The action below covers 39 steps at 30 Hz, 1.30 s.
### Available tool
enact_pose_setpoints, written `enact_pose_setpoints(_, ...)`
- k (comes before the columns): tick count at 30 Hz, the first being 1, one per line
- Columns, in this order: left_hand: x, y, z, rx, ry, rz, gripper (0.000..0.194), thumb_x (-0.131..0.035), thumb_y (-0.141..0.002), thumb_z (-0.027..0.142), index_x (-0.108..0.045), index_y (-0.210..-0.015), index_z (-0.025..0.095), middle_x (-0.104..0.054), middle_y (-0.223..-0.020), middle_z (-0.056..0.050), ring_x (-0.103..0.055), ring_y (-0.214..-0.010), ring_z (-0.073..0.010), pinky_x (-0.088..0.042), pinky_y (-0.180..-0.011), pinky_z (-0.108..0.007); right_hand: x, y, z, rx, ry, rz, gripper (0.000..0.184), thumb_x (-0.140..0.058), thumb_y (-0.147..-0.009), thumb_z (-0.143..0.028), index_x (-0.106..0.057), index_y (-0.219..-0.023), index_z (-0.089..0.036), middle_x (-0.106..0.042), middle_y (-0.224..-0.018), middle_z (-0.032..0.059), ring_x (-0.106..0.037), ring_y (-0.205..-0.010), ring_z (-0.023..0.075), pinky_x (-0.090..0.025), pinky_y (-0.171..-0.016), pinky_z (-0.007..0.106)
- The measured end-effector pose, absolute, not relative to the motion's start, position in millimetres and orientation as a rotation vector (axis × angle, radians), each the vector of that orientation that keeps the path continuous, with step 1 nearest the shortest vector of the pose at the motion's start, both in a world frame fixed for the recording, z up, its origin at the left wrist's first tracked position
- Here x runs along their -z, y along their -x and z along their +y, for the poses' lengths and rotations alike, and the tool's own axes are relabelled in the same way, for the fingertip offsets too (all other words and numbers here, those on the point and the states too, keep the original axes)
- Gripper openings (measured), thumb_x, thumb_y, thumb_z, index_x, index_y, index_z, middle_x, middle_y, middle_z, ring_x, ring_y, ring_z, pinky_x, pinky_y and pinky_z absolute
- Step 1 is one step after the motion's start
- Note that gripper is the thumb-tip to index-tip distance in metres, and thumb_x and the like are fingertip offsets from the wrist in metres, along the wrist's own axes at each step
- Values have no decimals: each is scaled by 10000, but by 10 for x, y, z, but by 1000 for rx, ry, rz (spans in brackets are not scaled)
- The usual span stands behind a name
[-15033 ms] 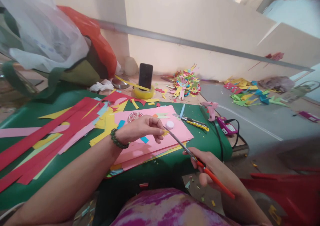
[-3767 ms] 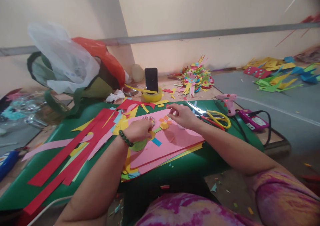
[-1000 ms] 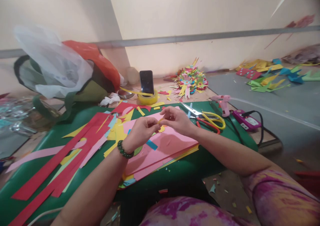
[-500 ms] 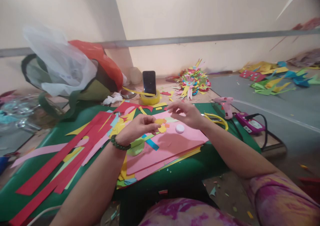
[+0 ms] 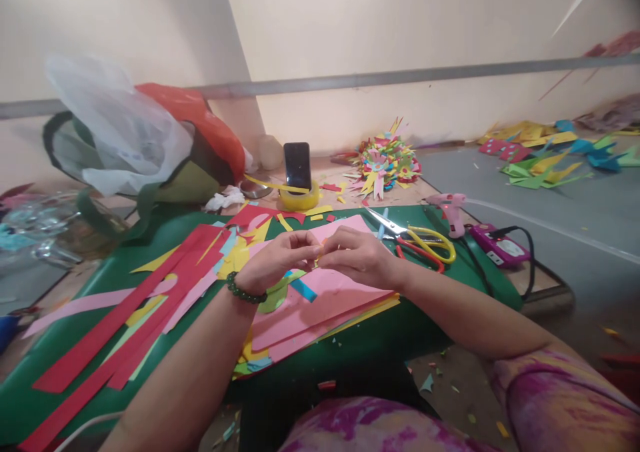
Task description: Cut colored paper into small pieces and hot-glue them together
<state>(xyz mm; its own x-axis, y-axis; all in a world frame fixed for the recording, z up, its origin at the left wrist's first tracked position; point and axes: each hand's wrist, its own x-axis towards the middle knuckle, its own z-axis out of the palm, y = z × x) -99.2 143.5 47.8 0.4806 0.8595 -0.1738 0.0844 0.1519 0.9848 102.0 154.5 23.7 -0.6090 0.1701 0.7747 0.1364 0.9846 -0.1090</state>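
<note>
Above a stack of pink paper (image 5: 345, 305), my two hands meet fingertip to fingertip. My left hand (image 5: 285, 257), with a dark green bead bracelet (image 5: 245, 289) at the wrist, pinches a small yellow paper cutout (image 5: 317, 261) that is mostly covered by fingers. On the cutout's other side, the fingers of my right hand (image 5: 363, 259) are closed against it. A blue paper strip (image 5: 303, 290) and a light green paper piece (image 5: 274, 297) lie just below my left hand. Two pairs of scissors, yellow-handled (image 5: 433, 239) and red-handled (image 5: 425, 259), rest right of my right hand.
A pink glue gun (image 5: 453, 213) stands beside a purple power strip (image 5: 500, 247) with cords. Red paper strips (image 5: 125, 305) cover the left side of the green mat (image 5: 415, 332). Behind are a phone (image 5: 297, 165), yellow tape (image 5: 300, 200), paper flowers (image 5: 383, 165) and a bag (image 5: 200, 172).
My right hand has come down and left, from open above the paper to closed at the yellow cutout. The scissors are now uncovered; the white round disc is hidden behind my right hand.
</note>
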Motion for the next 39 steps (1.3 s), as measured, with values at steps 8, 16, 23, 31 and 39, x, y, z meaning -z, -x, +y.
enact_pose_setpoints(8, -499, 945, 1401, -800, -1258, 991, 267, -816, -599, 345, -690, -716, 141, -625, -688, 2, -548, -640, -95, -443, -638, -236, -154, -995, 1547, -379, 455, -2130, 142, -560, -937, -213, -658, -1038, -231, -695, -849, 50, -649, -764, 171, -560, -709, 314)
enact_pose_setpoints(16, -484, 950, 1375, -843, -1374, 1005, 225, -799, -642, 337, -760, -769, 155, -705, -718, -33, -611, -700, -137, -483, -693, -275, -143, -948, 1540, -826, 685, -1823, 267, -692, -823, -285, -536, -1031, -219, -635, -732, -24, -641, -661, 134, -545, -642, 273)
enact_pose_setpoints(23, -515, 894, 1324, -898, -1559, 1105, 144, -720, -703, 293, -752, -725, 154, -720, -691, -35, -629, -698, -164, -486, -615, -257, -167, -936, 1555, -942, 786, -1771, 313, -733, -766, -311, -515, -969, -214, -616, -691, -36, -618, -629, 129, -514, -609, 261)
enact_pose_setpoints(31, -504, 888, 1298, -886, -1693, 1125, 178, -671, -714, 251, -762, -816, 137, -767, -844, -82, -683, -773, -201, -534, -705, -287, -144, -924, 1593, -1051, 818, -1717, 322, -722, -723, -285, -496, -941, -213, -562, -634, -66, -560, -562, 109, -459, -529, 231)
enact_pose_setpoints(39, -448, 842, 1295, -954, -1794, 1128, 151, -641, -732, 192, -672, -874, 150, -724, -762, -40, -666, -712, -167, -522, -683, -278, -175, -943, 1597, -1040, 816, -1748, 301, -742, -707, -265, -534, -913, -199, -583, -699, -38, -589, -630, 118, -489, -562, 238)
